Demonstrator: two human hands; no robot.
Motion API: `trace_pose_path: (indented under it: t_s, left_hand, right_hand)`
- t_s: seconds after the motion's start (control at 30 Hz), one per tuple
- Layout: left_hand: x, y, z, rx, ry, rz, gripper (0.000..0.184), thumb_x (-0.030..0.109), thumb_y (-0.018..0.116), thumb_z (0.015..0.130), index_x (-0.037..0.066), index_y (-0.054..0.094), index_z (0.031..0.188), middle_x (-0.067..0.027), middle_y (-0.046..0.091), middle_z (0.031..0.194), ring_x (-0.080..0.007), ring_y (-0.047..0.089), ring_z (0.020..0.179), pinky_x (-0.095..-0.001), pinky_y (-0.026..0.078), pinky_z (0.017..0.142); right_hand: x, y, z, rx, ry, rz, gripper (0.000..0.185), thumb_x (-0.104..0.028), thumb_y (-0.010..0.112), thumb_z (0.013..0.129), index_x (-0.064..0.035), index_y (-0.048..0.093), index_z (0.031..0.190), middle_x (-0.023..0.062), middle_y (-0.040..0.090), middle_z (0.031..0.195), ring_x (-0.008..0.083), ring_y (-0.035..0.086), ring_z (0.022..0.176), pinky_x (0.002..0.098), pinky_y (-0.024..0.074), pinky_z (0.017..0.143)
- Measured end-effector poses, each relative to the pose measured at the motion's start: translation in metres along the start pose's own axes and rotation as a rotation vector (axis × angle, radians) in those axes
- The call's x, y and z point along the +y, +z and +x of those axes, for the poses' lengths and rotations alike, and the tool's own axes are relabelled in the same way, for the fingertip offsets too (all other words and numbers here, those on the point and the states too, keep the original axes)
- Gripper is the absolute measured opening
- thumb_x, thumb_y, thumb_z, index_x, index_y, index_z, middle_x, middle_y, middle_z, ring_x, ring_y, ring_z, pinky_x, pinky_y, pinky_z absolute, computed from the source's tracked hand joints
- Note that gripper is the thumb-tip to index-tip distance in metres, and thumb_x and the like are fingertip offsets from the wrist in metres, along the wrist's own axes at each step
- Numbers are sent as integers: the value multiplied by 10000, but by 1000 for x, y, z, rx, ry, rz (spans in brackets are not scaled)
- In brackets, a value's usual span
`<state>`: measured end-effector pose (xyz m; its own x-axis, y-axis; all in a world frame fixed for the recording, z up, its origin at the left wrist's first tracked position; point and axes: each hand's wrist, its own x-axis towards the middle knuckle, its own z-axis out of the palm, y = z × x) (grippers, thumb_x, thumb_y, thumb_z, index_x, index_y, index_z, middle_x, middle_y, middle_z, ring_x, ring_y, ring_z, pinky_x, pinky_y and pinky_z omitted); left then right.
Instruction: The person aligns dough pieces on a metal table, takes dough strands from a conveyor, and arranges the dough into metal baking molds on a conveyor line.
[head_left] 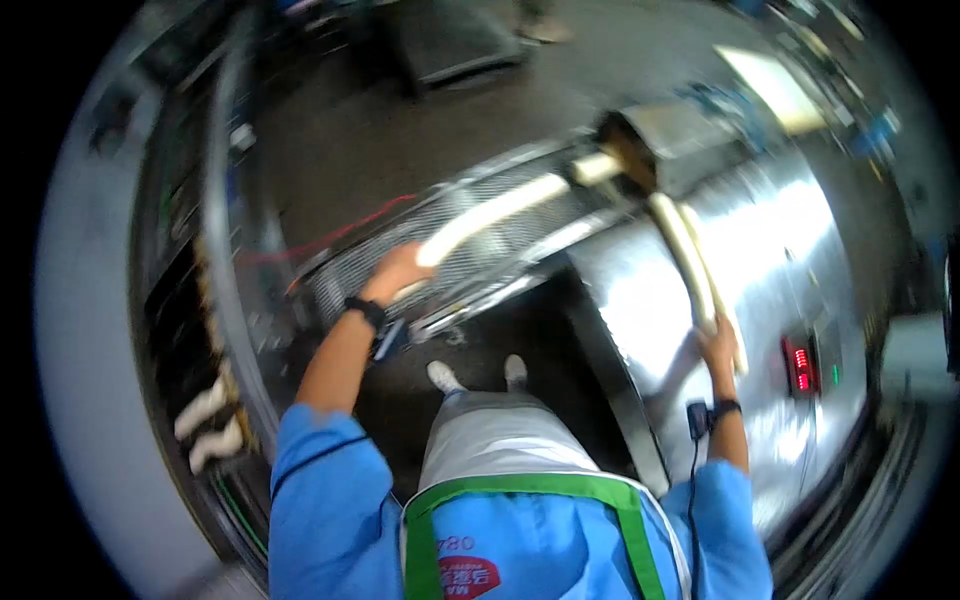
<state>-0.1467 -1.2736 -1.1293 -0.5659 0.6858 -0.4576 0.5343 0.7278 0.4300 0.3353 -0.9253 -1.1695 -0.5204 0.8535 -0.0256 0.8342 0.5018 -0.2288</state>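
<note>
My left hand (402, 270) is closed around the near end of a long pale dough roll (495, 212) that lies along a mesh conveyor (370, 262). Just beyond its far end, a shorter dough piece (597, 168) sits at the mouth of a metal housing (680, 140). On the steel table to the right, my right hand (718, 345) has its fingers around the near end of another long dough strip (684, 245). A second strip (722, 290) runs close beside it, partly behind the hand; whether I hold that one too is unclear.
A red digital display (800, 368) stands on the steel table (640, 310). At far left, wavy dough pieces (215, 440) lie past a metal rail (218, 200). A red cord (340, 232) crosses near the conveyor. A dark cart (450, 45) is at the back.
</note>
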Motion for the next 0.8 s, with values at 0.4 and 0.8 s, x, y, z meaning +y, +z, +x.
trace_pose_path:
  t_s: [0.4,0.8]
  left_hand:
    - [50,-78,-83,34,295,-1834,473,193,551,750,26,381,1158,-137,523,1024,-230,570,883,-313,507,636]
    - [-94,-199,-271,1461,403,-1555,520,251,530,756,52,342,1198,-97,439,1142,-223,497,988,-339,454,730]
  right_hand:
    - [-152,-73,44,-596,-51,997,519,-273,496,741,13,382,1159,133,525,976,165,519,625,276,438,524]
    - [-579,-145,-21,-1118,-821,1080,653,-310,569,685,45,344,1185,137,523,873,119,540,529,204,472,454]
